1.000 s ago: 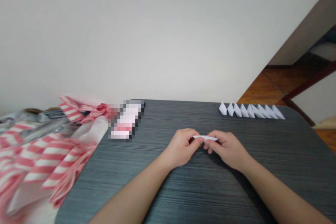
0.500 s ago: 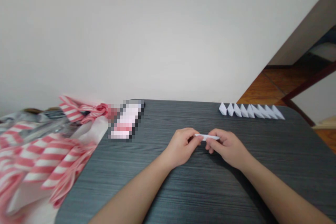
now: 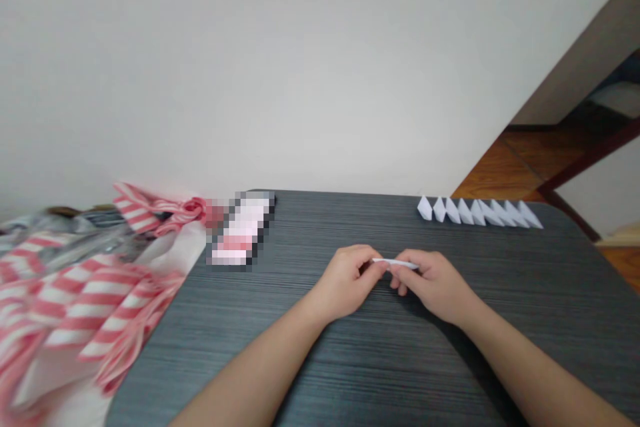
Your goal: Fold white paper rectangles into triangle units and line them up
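Observation:
A small piece of folded white paper (image 3: 395,262) is held just above the dark table (image 3: 320,227), seen nearly edge-on as a thin sliver. My left hand (image 3: 353,280) pinches its left end between thumb and fingers. From the other side, my right hand (image 3: 433,280) grips the right part, thumb on the near face and fingers curled behind. The two thumbs almost meet at the middle. Fingers cover much of the paper, so its full shape is hidden. At the back right lies a row of several folded white paper pieces (image 3: 477,212), pointed and overlapping, apart from both hands.
A pixelated flat object with a dark edge (image 3: 243,230) lies at the table's back left. Red-and-white striped cloth (image 3: 100,300) is heaped beyond the left edge. A pale wall (image 3: 320,80) rises behind the table, and wooden floor (image 3: 505,163) shows at the right.
The folded paper has tilted slightly and looks thinner, turned more edge-on. My right hand has dropped a touch, and both hands keep their hold.

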Action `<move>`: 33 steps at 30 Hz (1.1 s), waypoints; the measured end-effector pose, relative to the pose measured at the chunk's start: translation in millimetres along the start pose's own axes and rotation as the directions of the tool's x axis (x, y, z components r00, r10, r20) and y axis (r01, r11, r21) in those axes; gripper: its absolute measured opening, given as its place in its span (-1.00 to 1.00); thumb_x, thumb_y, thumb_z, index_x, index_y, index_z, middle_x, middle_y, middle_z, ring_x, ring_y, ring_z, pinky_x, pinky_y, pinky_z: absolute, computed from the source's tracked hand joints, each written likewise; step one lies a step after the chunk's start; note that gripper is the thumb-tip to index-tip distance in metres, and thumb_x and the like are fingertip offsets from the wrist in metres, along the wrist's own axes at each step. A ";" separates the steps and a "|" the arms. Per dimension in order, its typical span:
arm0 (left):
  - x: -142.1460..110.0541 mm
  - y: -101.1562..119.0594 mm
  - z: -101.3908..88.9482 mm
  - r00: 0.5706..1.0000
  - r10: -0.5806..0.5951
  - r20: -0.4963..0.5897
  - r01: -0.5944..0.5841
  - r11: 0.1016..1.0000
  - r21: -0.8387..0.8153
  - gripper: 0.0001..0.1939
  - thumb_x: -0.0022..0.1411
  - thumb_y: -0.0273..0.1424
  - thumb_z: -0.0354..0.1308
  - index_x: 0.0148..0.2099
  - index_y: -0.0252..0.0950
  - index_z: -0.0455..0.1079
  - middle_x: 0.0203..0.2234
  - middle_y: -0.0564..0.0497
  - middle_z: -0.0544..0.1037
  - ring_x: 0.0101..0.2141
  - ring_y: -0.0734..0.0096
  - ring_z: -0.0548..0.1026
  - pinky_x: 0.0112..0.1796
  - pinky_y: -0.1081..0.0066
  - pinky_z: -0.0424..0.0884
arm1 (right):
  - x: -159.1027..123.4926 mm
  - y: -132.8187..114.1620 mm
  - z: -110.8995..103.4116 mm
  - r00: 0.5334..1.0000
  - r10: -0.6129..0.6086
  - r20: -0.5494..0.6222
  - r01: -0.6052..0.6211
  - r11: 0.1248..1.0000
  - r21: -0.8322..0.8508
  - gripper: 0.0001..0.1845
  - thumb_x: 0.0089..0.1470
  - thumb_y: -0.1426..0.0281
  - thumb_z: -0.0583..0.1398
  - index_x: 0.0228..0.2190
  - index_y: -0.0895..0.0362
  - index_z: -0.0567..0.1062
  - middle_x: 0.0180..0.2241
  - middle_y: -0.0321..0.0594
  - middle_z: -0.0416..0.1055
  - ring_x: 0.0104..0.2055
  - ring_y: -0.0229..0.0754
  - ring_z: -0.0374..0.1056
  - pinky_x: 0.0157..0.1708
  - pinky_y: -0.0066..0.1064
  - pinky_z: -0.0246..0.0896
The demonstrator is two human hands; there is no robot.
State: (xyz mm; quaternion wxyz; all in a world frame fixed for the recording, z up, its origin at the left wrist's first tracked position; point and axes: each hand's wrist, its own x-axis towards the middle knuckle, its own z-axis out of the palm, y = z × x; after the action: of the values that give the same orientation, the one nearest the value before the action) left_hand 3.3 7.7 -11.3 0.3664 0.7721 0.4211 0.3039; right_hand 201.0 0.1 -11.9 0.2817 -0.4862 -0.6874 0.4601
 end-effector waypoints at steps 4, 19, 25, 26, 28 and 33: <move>-0.3 0.4 0.0 1.000 0.012 0.021 -0.011 1.000 -0.018 -0.67 0.38 -0.31 0.01 -0.37 -0.32 0.46 -0.49 0.01 0.49 -0.42 0.44 0.38 -0.33 0.46 0.24 | 0.1 -0.9 0.1 1.000 -0.015 0.014 0.015 1.000 0.012 -0.71 0.23 0.35 0.13 -0.51 0.13 0.50 -0.56 -0.28 0.50 -0.51 -0.26 0.43 -0.43 -0.47 0.30; 0.8 1.6 -2.7 0.983 -0.185 -0.008 0.181 0.968 -0.174 -0.69 0.30 -0.30 0.07 -0.46 -0.31 0.41 -0.66 0.10 0.38 -0.55 0.49 0.32 -0.49 0.52 0.20 | -0.6 3.5 -5.8 0.999 0.017 -0.049 -0.016 0.999 0.029 -0.73 0.20 0.34 0.15 -0.53 0.12 0.46 -0.58 -0.31 0.48 -0.54 -0.28 0.40 -0.45 -0.47 0.27; 1.2 -1.1 -2.3 0.975 -0.224 -0.002 0.217 0.948 -0.234 -0.70 0.29 -0.29 0.06 -0.45 -0.31 0.40 -0.69 0.12 0.36 -0.60 0.51 0.28 -0.52 0.52 0.18 | -0.2 8.8 -6.8 0.997 0.042 -0.067 -0.037 0.996 0.086 -0.74 0.20 0.32 0.16 -0.50 0.12 0.47 -0.58 -0.31 0.48 -0.56 -0.28 0.38 -0.47 -0.46 0.27; 1.4 -1.5 -2.2 0.972 -0.234 -0.004 0.226 0.943 -0.246 -0.70 0.29 -0.28 0.06 -0.46 -0.31 0.39 -0.69 0.12 0.35 -0.60 0.52 0.27 -0.53 0.52 0.17 | -0.3 10.2 -7.7 0.996 0.045 -0.079 -0.038 0.996 0.086 -0.74 0.20 0.31 0.16 -0.50 0.12 0.48 -0.59 -0.31 0.48 -0.57 -0.28 0.38 -0.47 -0.46 0.27; 1.6 -1.9 -2.0 0.968 -0.250 0.000 0.241 0.932 -0.271 -0.70 0.28 -0.28 0.07 -0.47 -0.31 0.38 -0.70 0.13 0.34 -0.62 0.53 0.26 -0.54 0.52 0.16 | -0.4 12.5 -9.3 0.994 0.045 -0.095 -0.039 0.997 0.066 -0.72 0.20 0.29 0.15 -0.51 0.12 0.48 -0.60 -0.31 0.47 -0.57 -0.27 0.37 -0.46 -0.45 0.27; 1.2 -1.3 -1.4 0.960 -0.280 0.021 0.270 0.903 -0.334 -0.69 0.28 -0.27 0.07 -0.46 -0.32 0.37 -0.70 0.14 0.32 -0.63 0.54 0.24 -0.57 0.52 0.13 | -1.0 14.5 -9.7 0.995 0.026 -0.097 -0.021 0.999 0.050 -0.79 0.20 0.30 0.15 -0.40 0.11 0.53 -0.55 -0.30 0.51 -0.53 -0.26 0.38 -0.44 -0.43 0.25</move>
State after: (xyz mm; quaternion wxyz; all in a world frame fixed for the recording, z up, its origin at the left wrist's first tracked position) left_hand 2.2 9.7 -11.4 0.5250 0.6276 0.4731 0.3266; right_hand 215.5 4.2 -20.9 0.3212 -0.5094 -0.6556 0.4556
